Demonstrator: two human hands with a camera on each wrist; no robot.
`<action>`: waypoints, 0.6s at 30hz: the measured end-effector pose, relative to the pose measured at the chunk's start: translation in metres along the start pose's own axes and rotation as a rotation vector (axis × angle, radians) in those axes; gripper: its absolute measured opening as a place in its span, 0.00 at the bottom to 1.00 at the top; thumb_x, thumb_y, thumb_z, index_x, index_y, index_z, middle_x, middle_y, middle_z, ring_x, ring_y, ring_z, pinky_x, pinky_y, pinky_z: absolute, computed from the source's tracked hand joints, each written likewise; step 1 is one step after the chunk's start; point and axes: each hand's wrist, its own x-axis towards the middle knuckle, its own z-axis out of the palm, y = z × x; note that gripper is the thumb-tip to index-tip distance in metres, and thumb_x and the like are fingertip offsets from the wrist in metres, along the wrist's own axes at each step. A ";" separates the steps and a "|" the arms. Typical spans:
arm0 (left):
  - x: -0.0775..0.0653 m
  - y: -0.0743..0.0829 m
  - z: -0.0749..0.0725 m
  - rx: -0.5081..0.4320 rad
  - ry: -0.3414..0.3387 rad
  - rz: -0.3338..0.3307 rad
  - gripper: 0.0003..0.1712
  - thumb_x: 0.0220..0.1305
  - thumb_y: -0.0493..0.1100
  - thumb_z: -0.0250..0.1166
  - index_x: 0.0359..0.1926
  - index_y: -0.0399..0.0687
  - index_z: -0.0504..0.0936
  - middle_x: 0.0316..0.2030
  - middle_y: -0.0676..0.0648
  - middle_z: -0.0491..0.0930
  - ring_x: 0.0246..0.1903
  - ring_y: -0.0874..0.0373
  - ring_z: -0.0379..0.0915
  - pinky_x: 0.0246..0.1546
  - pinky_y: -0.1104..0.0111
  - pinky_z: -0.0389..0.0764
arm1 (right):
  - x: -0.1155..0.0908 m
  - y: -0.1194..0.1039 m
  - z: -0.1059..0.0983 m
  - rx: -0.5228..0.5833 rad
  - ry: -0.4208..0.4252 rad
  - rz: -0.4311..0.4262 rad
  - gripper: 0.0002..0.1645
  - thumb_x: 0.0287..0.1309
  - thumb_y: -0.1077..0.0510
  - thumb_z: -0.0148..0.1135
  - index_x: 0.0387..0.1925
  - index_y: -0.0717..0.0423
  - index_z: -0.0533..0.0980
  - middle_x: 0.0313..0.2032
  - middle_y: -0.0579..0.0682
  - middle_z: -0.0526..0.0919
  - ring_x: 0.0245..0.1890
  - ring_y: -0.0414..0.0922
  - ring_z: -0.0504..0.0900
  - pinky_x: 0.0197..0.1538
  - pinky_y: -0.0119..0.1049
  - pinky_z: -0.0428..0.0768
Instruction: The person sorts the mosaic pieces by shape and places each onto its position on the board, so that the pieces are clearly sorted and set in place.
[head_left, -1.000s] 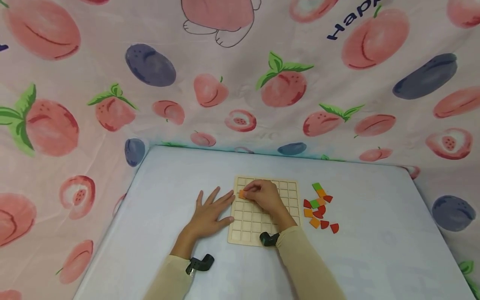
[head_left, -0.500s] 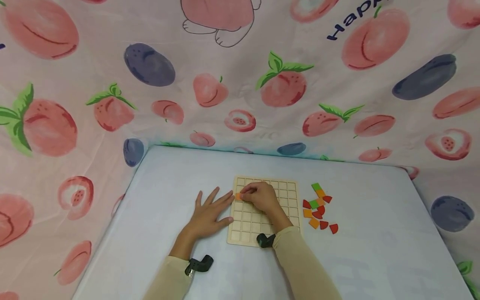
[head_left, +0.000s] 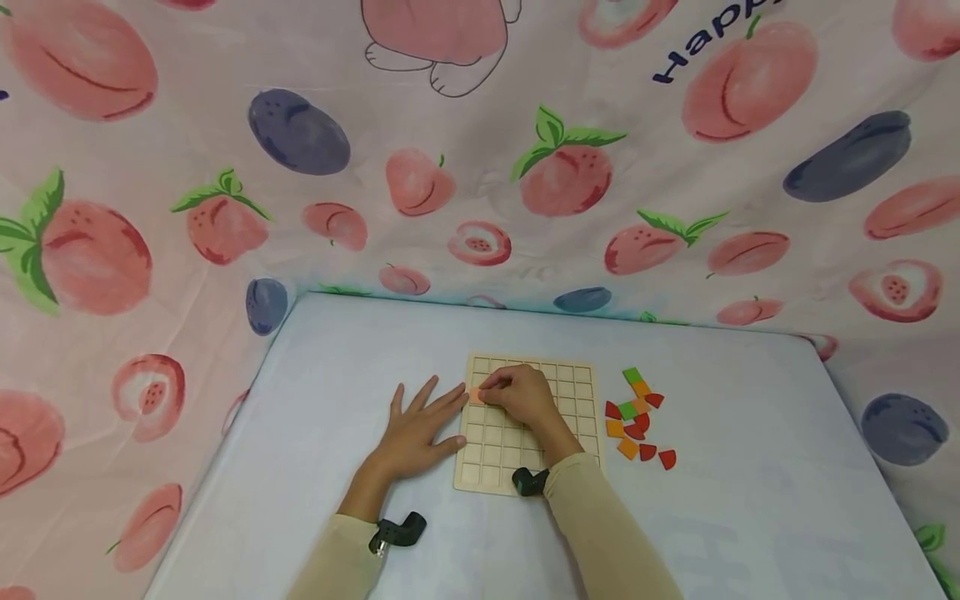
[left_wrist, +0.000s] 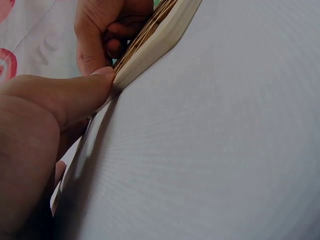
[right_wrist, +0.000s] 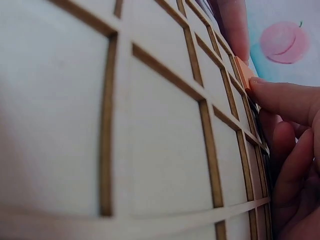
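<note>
A wooden grid board [head_left: 480, 467] lies on the white table, its square cells bordered by raised strips. My right hand [head_left: 525, 396] reaches over it and pinches an orange square tile [head_left: 475, 396] at a cell along the left edge, in the upper part. In the right wrist view the thumb touches the near side of the orange tile [right_wrist: 243, 75]. My left hand [head_left: 416, 437] rests with fingers spread beside the board. Its thumb meets the board's side [left_wrist: 155, 55] in the left wrist view, and its fingertips come up to the left edge.
To the right of the board lies a loose group of pieces: green squares [head_left: 632, 376], orange squares [head_left: 627, 448] and red quarter-circles [head_left: 667, 459]. A fruit-printed cloth [head_left: 480, 167] hangs behind and beside the table [head_left: 750, 500].
My right hand has moved slightly left and down with the orange tile, from inside the grid to the left-edge cell. The left hand stays in place.
</note>
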 end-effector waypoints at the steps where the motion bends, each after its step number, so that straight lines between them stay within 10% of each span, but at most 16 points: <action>1: 0.000 0.000 0.001 0.003 0.006 0.002 0.42 0.70 0.70 0.55 0.80 0.66 0.58 0.80 0.64 0.51 0.82 0.48 0.36 0.73 0.33 0.26 | 0.000 0.000 0.000 -0.004 0.002 0.003 0.03 0.55 0.51 0.76 0.31 0.43 0.89 0.26 0.38 0.87 0.30 0.38 0.81 0.41 0.38 0.79; 18: 0.003 -0.003 0.002 -0.025 0.143 0.023 0.34 0.61 0.64 0.67 0.67 0.64 0.79 0.71 0.61 0.72 0.69 0.55 0.61 0.64 0.41 0.52 | -0.001 -0.003 -0.002 -0.005 -0.011 0.021 0.02 0.54 0.53 0.77 0.31 0.43 0.89 0.25 0.39 0.86 0.28 0.39 0.79 0.37 0.36 0.77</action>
